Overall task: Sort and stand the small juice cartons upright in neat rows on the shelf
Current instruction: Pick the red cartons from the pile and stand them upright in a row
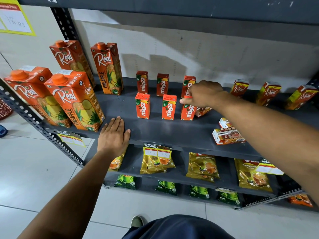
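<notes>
Small orange Maaza juice cartons stand upright in two rows on the dark grey shelf (172,135). The back row has three, starting at the left carton (142,82). The front row has the left carton (143,106), the middle carton (168,107) and the right carton (187,112). My right hand (204,94) grips the top of that right front carton. Another small carton (203,111) lies tipped behind it. Two more small cartons (227,136) lie flat near the shelf's front right. My left hand (113,135) rests flat on the shelf's front edge, fingers apart.
Tall Real pineapple cartons (74,99) fill the shelf's left end. Three small Real cartons (268,94) stand at the back right. Tea packets (202,167) hang on the lower shelves, with price tags (157,150) on the edge. A perforated metal upright (34,118) frames the left side.
</notes>
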Demonstrator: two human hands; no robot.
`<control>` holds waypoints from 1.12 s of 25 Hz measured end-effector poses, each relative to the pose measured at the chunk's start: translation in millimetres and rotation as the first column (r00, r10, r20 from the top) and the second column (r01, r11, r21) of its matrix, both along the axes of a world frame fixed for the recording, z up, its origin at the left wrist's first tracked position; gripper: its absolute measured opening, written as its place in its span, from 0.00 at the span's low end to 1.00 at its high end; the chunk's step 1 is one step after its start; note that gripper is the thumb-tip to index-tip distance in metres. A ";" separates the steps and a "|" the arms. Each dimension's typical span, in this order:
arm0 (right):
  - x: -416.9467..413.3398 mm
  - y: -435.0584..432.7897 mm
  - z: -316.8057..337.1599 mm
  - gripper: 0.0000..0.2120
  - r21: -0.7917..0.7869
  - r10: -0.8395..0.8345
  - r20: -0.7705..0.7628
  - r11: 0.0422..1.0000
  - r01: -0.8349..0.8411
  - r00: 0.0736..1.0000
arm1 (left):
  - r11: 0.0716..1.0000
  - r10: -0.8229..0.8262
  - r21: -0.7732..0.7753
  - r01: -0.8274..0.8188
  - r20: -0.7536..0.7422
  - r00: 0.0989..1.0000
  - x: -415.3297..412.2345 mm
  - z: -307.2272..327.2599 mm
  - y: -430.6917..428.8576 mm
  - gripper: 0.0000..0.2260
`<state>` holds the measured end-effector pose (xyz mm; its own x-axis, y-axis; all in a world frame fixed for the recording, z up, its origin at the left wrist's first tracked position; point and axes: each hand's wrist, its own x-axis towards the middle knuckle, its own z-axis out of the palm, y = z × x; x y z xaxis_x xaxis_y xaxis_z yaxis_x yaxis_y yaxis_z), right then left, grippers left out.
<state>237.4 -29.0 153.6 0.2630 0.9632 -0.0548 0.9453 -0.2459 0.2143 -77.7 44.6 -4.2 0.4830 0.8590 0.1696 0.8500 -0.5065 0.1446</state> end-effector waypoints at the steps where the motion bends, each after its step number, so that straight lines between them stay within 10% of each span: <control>1: 1.1 -1.0 0.9 0.32 0.007 -0.003 -0.009 1.000 0.003 1.000 | 1.000 0.000 -0.001 0.000 0.000 1.000 -0.3 0.0 0.1 0.31; 7: 28.0 -8.7 14.5 0.30 0.167 -0.044 -0.112 0.984 0.063 0.993 | 1.000 -0.001 -0.012 0.000 -0.005 1.000 -1.2 -0.5 0.4 0.30; 21: 108.5 -60.8 1.6 0.22 -0.161 -0.102 -0.173 0.984 0.074 0.980 | 0.999 0.025 -0.049 -0.018 0.165 0.986 9.7 9.7 -5.6 0.31; 28: 116.3 -83.5 -13.7 0.24 -0.255 -0.138 -0.233 0.964 0.077 0.963 | 0.952 -0.302 0.012 0.305 0.184 0.936 92.9 17.7 -95.5 0.28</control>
<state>353.7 -112.5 139.8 0.3129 0.8795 -0.3586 0.9467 -0.3191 0.0435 15.2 -50.9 13.5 0.6834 0.6801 0.2654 0.6151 -0.7322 0.2924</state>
